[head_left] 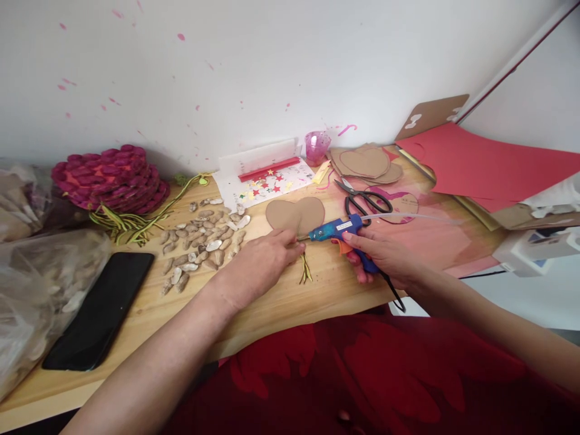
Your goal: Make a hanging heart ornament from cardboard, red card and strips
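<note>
My right hand [385, 257] grips a blue hot glue gun [339, 231] with a clear glue stick out the back, its nozzle pointing left. The nozzle meets the tip of my left hand [260, 263], whose fingers are pinched on a thin yellow-green stem [304, 269] lying on the wooden table [281, 302]. A brown heart-shaped cardboard piece [294, 214] lies just behind the nozzle.
Peanut shells [202, 241] are scattered left of my left hand. A black phone [102, 308] and plastic bags [40, 284] lie at the left. Black scissors [365, 199], cardboard hearts [367, 163], red paper [489, 166], a pink cup [317, 147] and a magenta petal stack [113, 178] sit behind.
</note>
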A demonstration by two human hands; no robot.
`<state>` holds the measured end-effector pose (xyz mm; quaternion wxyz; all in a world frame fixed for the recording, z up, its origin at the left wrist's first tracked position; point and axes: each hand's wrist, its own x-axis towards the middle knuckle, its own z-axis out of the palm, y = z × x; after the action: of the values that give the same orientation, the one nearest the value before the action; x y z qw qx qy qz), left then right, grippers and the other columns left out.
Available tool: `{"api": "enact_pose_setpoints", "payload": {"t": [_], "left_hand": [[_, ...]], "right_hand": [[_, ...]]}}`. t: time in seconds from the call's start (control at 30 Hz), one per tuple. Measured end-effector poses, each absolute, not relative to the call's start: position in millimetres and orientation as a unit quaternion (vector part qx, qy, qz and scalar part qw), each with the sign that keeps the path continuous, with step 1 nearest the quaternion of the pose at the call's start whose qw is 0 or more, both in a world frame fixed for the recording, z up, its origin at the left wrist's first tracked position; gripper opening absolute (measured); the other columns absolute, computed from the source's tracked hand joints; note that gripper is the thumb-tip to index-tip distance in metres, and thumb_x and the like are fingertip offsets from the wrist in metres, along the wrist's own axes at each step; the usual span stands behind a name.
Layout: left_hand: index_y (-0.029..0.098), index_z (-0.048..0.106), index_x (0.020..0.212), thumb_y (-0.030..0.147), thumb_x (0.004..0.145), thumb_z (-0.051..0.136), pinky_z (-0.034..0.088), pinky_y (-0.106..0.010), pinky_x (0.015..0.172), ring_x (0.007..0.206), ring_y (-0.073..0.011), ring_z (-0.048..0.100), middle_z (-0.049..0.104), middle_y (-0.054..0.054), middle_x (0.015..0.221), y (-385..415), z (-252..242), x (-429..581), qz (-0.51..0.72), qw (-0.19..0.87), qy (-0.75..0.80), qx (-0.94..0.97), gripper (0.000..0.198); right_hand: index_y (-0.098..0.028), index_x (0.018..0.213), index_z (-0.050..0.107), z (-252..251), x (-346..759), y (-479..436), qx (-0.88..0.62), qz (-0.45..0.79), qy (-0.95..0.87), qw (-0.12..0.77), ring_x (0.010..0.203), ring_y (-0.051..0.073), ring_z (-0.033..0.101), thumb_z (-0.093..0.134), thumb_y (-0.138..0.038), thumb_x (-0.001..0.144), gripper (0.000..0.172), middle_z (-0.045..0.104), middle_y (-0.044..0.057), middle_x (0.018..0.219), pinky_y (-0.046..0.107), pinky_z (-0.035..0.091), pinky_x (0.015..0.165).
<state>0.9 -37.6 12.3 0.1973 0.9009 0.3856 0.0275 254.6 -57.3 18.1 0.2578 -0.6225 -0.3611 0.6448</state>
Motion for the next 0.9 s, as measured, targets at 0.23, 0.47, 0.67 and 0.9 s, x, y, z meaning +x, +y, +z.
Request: {"api": "enact_pose_setpoints", "payload": {"t": [0.23, 0.47, 0.67, 0.9], "left_hand": [[0.024, 0.064, 0.124, 0.029, 0.106, 0.036, 0.046, -0.036, 0.099, 0.12, -0.0256, 0.059, 0.065, -0.009, 0.124, -37.3, 11.3, 1.0, 0.024, 0.187, 0.375, 0.908, 0.033], [0.024, 0.064, 0.125, 0.032, 0.106, 0.039, 0.048, -0.035, 0.097, 0.117, -0.0248, 0.06, 0.066, -0.009, 0.121, -37.3, 8.7, 0.3, 0.029, 0.183, 0.382, 0.905, 0.032], [0.024, 0.064, 0.124, 0.031, 0.107, 0.036, 0.047, -0.034, 0.097, 0.118, -0.0252, 0.06, 0.065, -0.01, 0.124, -37.7, 7.2, -0.4, 0.033, 0.182, 0.381, 0.906, 0.034], [0.024, 0.064, 0.122, 0.032, 0.107, 0.036, 0.047, -0.033, 0.096, 0.119, -0.0248, 0.06, 0.064, -0.008, 0.124, -38.4, 9.2, 0.2, 0.026, 0.176, 0.379, 0.908, 0.033]], "right_hand": [[-0.02, 0.097, 0.058, 15.9, 253.9, -51.5, -0.629, 0.63, -0.376, 0.256, 0.038, 0.008, 0.057, 0.052, -0.034, 0.103, 0.016, 0.055, -0.005, 0.061, 0.017, 0.033, 0.034], [-0.021, 0.095, 0.058, 18.1, 254.5, -54.6, -0.627, 0.639, -0.361, 0.261, 0.037, 0.008, 0.054, 0.055, -0.036, 0.101, 0.017, 0.055, -0.005, 0.06, 0.017, 0.031, 0.033], [-0.02, 0.095, 0.06, 18.9, 253.9, -51.3, -0.633, 0.631, -0.367, 0.258, 0.036, 0.008, 0.055, 0.051, -0.033, 0.103, 0.018, 0.054, -0.005, 0.06, 0.017, 0.031, 0.033], [-0.02, 0.098, 0.06, 19.1, 256.5, -54.9, -0.63, 0.644, -0.358, 0.246, 0.036, 0.008, 0.054, 0.052, -0.036, 0.102, 0.017, 0.055, -0.005, 0.06, 0.016, 0.032, 0.033]]}}
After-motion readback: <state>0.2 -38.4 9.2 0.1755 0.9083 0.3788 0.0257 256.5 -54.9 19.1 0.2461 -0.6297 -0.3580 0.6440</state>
